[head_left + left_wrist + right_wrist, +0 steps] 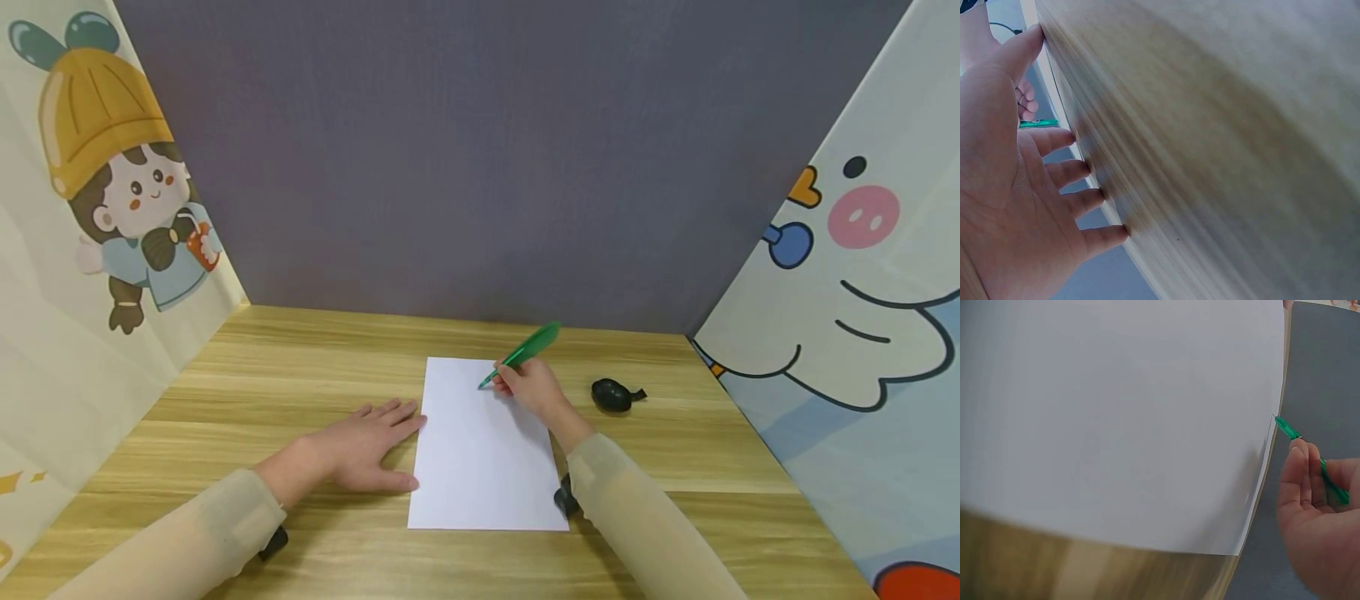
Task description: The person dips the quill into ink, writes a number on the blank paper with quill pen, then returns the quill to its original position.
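Observation:
A sheet of white paper (480,458) lies upright on the table in the head view. My right hand (528,383) pinches a green feather pen (536,343) over the paper's upper part, its tip pointing down and left at the sheet. In the right wrist view the pen's tip (1282,423) stands at the paper's edge, with fingers and thumb closed round the barrel. My left hand (371,450) rests palm down on the table with fingers spread, thumb and fingertips at the sheet's left edge. The left wrist view shows this hand (1029,187) with straight fingers.
A small black teardrop-shaped object (612,395) lies on the wooden table (315,358) right of the paper. A grey panel (465,167) stands behind the table, with cartoon-printed panels on both sides. Black wrist gear (566,497) shows below the right sleeve.

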`<action>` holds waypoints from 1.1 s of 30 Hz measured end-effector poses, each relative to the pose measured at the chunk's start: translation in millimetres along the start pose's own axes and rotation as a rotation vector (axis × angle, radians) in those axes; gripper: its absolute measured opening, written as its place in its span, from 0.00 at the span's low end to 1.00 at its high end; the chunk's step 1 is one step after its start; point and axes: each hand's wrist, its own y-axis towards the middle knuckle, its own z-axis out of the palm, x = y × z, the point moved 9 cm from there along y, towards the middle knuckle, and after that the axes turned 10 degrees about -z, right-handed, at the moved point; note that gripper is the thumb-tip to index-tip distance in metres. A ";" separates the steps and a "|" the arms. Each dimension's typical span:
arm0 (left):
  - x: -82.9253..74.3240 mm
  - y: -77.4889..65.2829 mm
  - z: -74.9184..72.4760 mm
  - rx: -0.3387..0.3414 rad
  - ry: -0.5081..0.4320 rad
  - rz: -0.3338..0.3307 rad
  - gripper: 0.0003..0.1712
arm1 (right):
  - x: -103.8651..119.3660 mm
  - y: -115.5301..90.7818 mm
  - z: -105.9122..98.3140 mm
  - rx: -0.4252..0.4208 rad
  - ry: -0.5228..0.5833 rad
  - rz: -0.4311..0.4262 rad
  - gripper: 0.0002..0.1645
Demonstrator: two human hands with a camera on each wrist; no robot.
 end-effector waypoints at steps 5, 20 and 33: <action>-0.1 0.0 -0.1 0.000 0.002 -0.002 0.60 | 0.1 -0.2 0.9 0.001 0.002 -0.008 0.18; -1.5 -0.6 1.1 0.019 -0.010 -0.007 0.59 | 0.1 -0.3 4.8 0.016 0.025 0.001 0.18; 0.1 -0.9 -0.3 0.010 -0.019 -0.009 0.59 | 0.4 -3.4 7.8 0.048 0.010 0.002 0.19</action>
